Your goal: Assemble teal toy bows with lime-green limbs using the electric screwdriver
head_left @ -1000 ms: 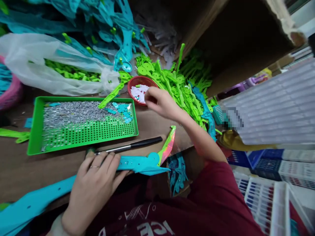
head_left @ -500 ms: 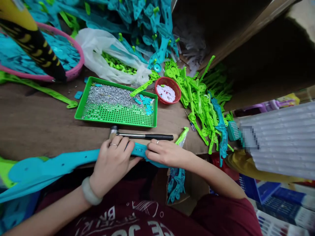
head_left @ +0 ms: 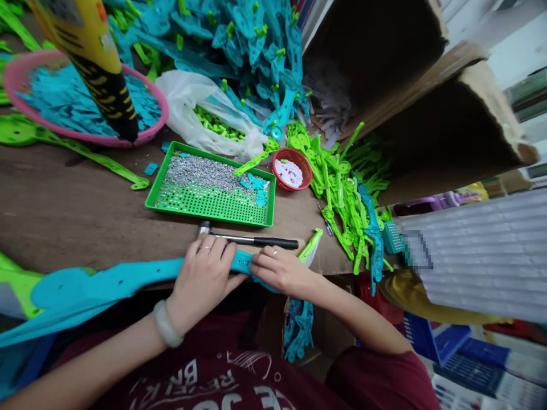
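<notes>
A long teal plastic part (head_left: 149, 271) with a round disc at its left end lies along the front table edge. My left hand (head_left: 207, 279) is closed over its middle, fingers on top and thumb below. Close by on the right, my right hand (head_left: 284, 272) grips the part's other end. A short stretch with small holes shows between my hands; the underside is hidden. Just beyond my fingers lies a hammer (head_left: 256, 240) with a black handle. A green tray (head_left: 205, 212) of small metal pins and teal pieces sits behind it.
Lime-green plastic parts (head_left: 337, 193) lie heaped at right, beside a red basket (head_left: 292, 169) of white pieces. A pink basin (head_left: 160, 117) of teal pieces stands at left, with a yellow-and-black tool (head_left: 105, 74) in front. Teal parts (head_left: 239, 51) pile up behind.
The camera view has swung a little, so most table items at left appear shifted right and down. Both hands keep their hold on the teal part, with little visible change.
</notes>
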Demonstrator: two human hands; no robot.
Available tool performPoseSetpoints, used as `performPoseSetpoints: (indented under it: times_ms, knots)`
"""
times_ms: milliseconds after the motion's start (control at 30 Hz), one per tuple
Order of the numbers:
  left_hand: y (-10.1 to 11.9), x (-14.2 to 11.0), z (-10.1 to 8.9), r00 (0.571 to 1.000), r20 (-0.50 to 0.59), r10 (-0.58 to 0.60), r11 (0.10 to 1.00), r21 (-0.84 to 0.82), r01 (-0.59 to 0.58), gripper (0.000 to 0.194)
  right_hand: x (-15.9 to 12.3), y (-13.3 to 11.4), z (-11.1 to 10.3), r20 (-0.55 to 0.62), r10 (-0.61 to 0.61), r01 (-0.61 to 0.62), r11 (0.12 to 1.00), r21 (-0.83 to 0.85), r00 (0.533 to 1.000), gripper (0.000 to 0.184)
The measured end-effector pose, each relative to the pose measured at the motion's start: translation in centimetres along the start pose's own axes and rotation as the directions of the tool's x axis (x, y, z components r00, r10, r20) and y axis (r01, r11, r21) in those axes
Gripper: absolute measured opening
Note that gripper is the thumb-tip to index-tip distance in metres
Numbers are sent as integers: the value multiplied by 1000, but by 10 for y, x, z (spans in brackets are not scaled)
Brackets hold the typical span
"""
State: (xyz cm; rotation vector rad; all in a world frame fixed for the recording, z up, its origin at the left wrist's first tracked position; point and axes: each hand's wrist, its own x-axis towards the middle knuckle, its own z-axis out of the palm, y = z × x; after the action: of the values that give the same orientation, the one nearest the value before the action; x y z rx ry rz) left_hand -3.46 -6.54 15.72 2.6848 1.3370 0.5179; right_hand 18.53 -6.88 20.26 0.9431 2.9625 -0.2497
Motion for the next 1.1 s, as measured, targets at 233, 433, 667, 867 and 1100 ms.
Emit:
performPoseSetpoints:
  times_ms: [233,433,667,867,1100]
  knots:
    - [16,-20,-35,923,-349,162,987,56,-152,23,-31,-45,-36,-54,457,-449,886,116,888,32]
    - [4,-38,-65,956,-220,194,932,-263,-250,28,-47,-63,-45,-344,377,-387,921,44,860,23]
    - [-16,-30,-61,962,-168,216,894,-361,-264,23,-30,-57,-23,-435,277,-304,953,7,857,29]
    - [-20,0,-61,986,36,165,922,-359,-142,26,-12,-34,6,-511,240,-266,964,24,825,25]
    - [-107,-63,-90,994,105,-14,998,-61,21,32,-16,-13,16,-528,157,-180,984,9,835,30]
